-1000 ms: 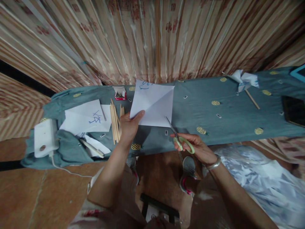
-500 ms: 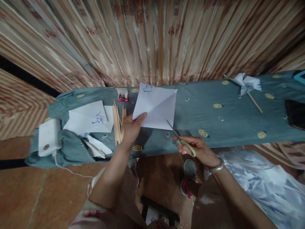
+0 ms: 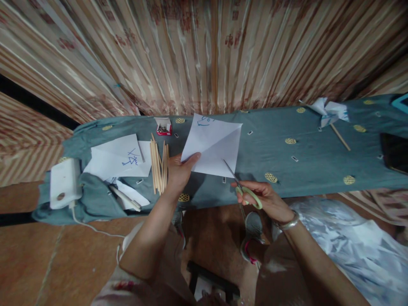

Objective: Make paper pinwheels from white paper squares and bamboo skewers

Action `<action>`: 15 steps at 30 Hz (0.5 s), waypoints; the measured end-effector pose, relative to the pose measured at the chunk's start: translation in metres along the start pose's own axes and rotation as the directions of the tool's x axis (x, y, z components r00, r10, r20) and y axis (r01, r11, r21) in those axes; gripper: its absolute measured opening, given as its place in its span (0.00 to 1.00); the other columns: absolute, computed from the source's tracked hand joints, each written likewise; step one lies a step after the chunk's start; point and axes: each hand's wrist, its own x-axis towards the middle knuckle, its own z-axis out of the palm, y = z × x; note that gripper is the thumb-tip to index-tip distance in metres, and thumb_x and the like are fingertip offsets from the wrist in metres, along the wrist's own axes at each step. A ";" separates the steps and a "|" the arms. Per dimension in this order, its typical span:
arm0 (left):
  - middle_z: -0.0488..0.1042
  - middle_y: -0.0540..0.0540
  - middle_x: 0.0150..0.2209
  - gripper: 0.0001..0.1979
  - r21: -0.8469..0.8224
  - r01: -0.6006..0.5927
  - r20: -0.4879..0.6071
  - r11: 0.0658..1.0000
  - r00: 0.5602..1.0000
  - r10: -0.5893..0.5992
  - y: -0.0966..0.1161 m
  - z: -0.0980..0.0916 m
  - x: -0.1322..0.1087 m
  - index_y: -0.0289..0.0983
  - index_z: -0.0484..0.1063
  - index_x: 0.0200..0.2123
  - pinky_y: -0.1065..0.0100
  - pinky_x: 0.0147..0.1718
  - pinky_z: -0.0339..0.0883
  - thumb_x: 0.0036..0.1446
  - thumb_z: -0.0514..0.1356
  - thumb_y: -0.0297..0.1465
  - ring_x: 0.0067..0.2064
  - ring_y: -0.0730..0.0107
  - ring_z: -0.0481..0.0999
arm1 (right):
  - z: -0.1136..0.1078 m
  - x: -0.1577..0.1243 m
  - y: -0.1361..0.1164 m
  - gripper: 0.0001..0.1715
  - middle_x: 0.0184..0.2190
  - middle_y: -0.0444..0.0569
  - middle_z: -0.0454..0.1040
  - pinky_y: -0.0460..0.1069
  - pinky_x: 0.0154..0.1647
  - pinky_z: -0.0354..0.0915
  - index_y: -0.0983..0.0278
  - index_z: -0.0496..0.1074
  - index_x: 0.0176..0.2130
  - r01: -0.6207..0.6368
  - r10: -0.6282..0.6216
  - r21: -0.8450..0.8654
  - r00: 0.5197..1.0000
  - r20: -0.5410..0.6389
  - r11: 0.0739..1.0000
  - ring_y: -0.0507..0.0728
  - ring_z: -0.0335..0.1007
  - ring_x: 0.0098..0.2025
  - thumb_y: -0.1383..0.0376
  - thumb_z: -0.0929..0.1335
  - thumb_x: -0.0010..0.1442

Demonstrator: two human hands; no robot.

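Observation:
A white sheet of paper (image 3: 215,142), creased along a diagonal and marked in blue near its far edge, is pinched at its near left by my left hand (image 3: 180,172). My right hand (image 3: 263,197) holds scissors (image 3: 248,195) with pale green handles. Their blades point up and left, overlapping the paper's lower right part; whether they are cutting it I cannot tell. Just left of my left hand lie several wooden sticks (image 3: 156,165). Behind these stands a small red box (image 3: 164,127) with its lid up and small metal pieces inside.
More paper sheets (image 3: 111,157) with blue marks lie at the left, near a white power strip (image 3: 65,185) and a pale pen-like rod (image 3: 126,197). A paper pinwheel (image 3: 330,112) on a stick and a dark flat object (image 3: 393,151) lie right. A striped curtain (image 3: 204,55) hangs behind the table.
My left hand has shifted slightly right with the paper, which has moved right and a little nearer. The scissors and my right hand stay almost where they were.

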 end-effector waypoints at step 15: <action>0.80 0.45 0.29 0.15 0.003 0.037 0.015 0.999 0.999 -0.037 0.005 0.004 -0.008 0.32 0.80 0.30 0.65 0.32 0.71 0.39 0.70 0.36 0.32 0.62 0.78 | -0.002 0.000 0.002 0.26 0.25 0.45 0.75 0.44 0.26 0.65 0.61 0.79 0.43 0.005 -0.005 -0.005 1.000 -0.016 1.000 0.48 0.66 0.25 0.53 0.77 0.45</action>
